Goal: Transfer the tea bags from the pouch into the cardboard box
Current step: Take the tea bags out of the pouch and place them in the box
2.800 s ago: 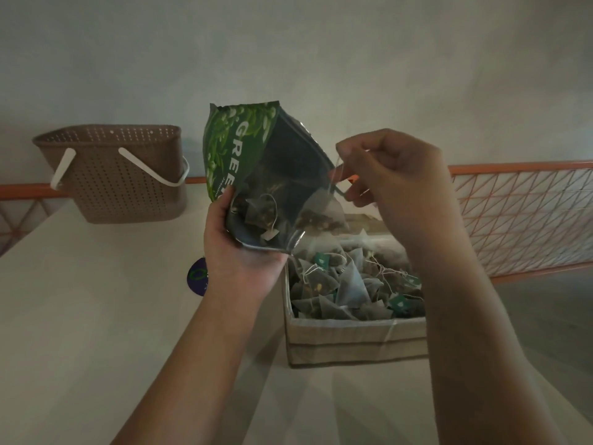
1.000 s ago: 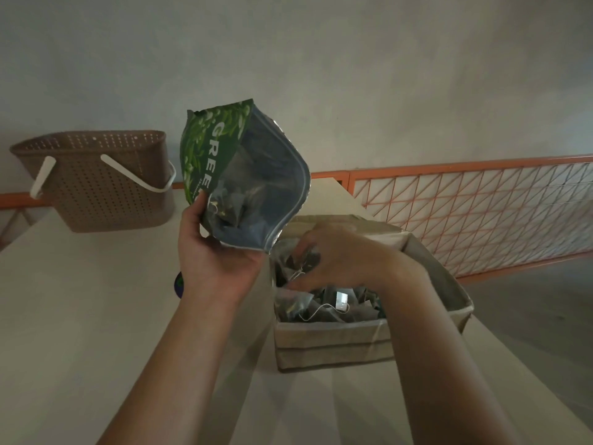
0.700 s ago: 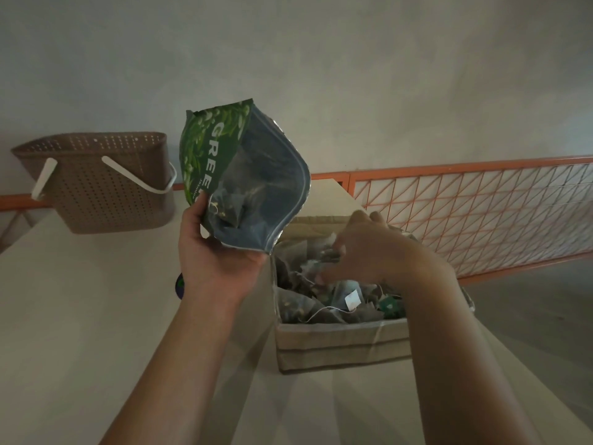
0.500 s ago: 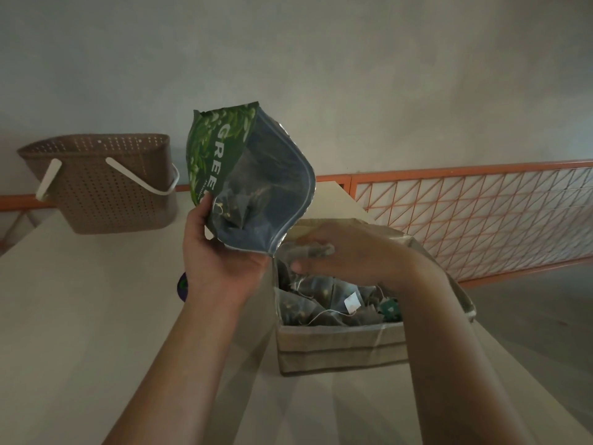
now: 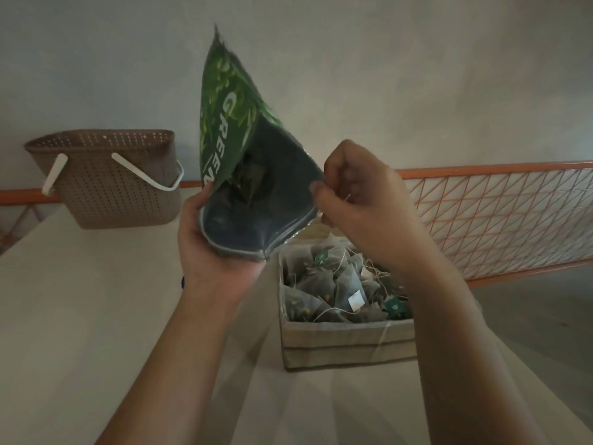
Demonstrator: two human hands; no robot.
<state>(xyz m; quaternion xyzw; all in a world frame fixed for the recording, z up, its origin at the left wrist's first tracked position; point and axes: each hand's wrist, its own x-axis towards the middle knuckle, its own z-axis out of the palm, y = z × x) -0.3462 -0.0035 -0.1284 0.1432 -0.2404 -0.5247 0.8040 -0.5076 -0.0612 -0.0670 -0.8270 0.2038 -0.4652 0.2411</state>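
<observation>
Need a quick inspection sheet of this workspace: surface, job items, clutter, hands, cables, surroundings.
Surface: pale table, bare around the work.
Job's things: green pouch held up, mouth open toward the camera, a few tea bags inside; cardboard box on the table, filled with tea bags.
Clutter: brown perforated basket with white handles at the far left; a small dark round item mostly hidden behind the left wrist.
Grippers: left hand grips the pouch's lower edge; right hand pinches the pouch rim, a string showing at its fingers.
Cables: nothing seen.
Surroundings: grey wall; orange mesh railing on the right.
</observation>
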